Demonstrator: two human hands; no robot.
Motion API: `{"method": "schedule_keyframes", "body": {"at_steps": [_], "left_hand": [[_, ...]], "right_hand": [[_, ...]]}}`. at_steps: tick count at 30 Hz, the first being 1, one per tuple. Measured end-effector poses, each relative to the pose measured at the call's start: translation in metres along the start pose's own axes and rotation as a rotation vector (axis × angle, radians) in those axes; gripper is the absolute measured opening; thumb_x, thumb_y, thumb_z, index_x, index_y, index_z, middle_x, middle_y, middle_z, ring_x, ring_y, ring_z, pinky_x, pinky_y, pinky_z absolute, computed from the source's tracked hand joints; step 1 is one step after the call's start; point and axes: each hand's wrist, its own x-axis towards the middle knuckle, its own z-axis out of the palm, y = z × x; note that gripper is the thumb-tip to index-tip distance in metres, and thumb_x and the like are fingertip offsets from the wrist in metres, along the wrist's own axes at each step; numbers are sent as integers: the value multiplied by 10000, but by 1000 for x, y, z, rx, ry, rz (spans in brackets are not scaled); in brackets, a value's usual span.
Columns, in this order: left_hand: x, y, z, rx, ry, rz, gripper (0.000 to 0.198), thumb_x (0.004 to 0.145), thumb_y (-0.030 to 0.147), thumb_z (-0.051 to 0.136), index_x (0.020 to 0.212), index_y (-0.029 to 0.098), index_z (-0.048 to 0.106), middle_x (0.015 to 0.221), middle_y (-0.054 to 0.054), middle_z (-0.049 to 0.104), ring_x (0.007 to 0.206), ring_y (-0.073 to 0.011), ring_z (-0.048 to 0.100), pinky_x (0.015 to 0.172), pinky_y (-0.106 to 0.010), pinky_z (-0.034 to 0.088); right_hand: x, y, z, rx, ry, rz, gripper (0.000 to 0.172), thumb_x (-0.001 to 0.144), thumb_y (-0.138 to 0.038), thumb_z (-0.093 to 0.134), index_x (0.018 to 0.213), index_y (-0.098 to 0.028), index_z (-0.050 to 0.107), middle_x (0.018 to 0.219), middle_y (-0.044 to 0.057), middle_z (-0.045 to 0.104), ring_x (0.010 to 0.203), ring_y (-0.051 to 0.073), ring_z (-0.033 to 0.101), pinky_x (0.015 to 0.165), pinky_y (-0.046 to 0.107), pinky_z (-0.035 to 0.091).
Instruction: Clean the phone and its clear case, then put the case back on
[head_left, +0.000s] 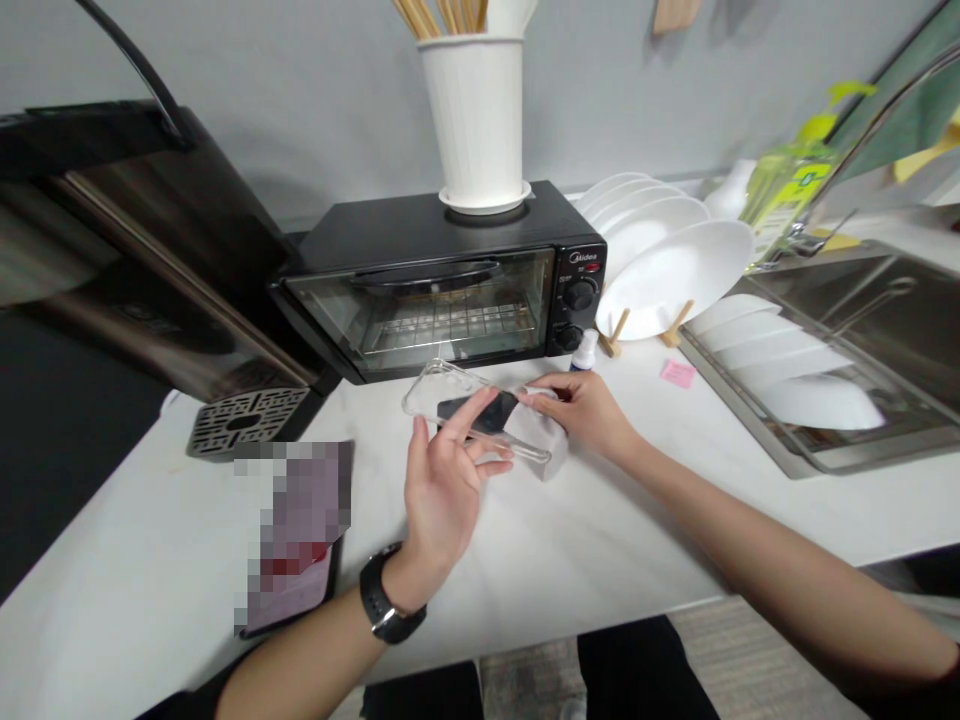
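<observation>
A clear phone case [424, 393] is held tilted above the white counter, in front of the toaster oven. My left hand [444, 490] has the case between its thumb and fingers, with a black watch on the wrist. Fingers of my right hand [581, 405] pinch a white tissue or cloth [553, 462] at the right end of the case. A dark patch [491, 412] shows at the middle of the case; I cannot tell what it is. Just behind my right hand stands a small spray bottle [585, 350] with a white top, its lower part hidden.
The black toaster oven [427, 225] carries a white pot [476, 120] of chopsticks. A coffee-machine-like appliance [150, 250] and a tablet-like device [300, 560] are at left. On the right are plates on a wooden rack [675, 270], a pink note [678, 374] and a sink [795, 455] with dishes.
</observation>
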Motion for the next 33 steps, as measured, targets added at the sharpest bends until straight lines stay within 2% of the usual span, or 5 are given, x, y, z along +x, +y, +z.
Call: {"method": "schedule_keyframes", "body": {"at_steps": [10, 22, 28, 30, 33], "left_hand": [[2, -8, -1, 154, 102, -13, 670, 963, 653, 589, 1501, 253, 561, 1546, -109, 536, 997, -236, 687, 536, -278, 615], [5, -19, -9, 401, 147, 1, 655, 944, 578, 595, 1496, 227, 566, 1508, -112, 602, 638, -114, 658, 474, -238, 539], [-3, -23, -4, 522, 97, -137, 622, 876, 648, 608, 1134, 85, 666, 617, -3, 643, 487, -177, 649, 483, -264, 542], [-5, -23, -2, 545, 70, -118, 650, 915, 660, 587, 1196, 76, 646, 733, -58, 716, 519, -170, 667, 509, -265, 560], [-11, -21, 1, 573, 2, 24, 800, 1001, 594, 573, 1655, 255, 261, 1483, -204, 607, 607, -113, 684, 551, -279, 613]], "right_hand": [[-11, -5, 14, -84, -238, 39, 518, 911, -613, 700, 646, -174, 629, 570, -50, 430, 562, 102, 348, 501, 266, 227], [-11, -7, 11, 244, -430, 166, 480, 864, -636, 732, 948, -166, 687, 879, 49, 717, 779, 193, 649, 748, 324, 526], [-14, -6, 12, -194, -276, 84, 554, 993, -581, 535, 587, -210, 468, 554, -32, 409, 554, 117, 377, 527, 270, 316], [-14, -6, 12, -131, -297, 67, 457, 992, -537, 550, 683, -201, 537, 621, -21, 488, 595, 127, 429, 553, 267, 351], [-12, -8, 11, 67, -390, 73, 319, 945, -503, 632, 899, -188, 611, 810, 12, 628, 703, 154, 544, 624, 272, 428]]}}
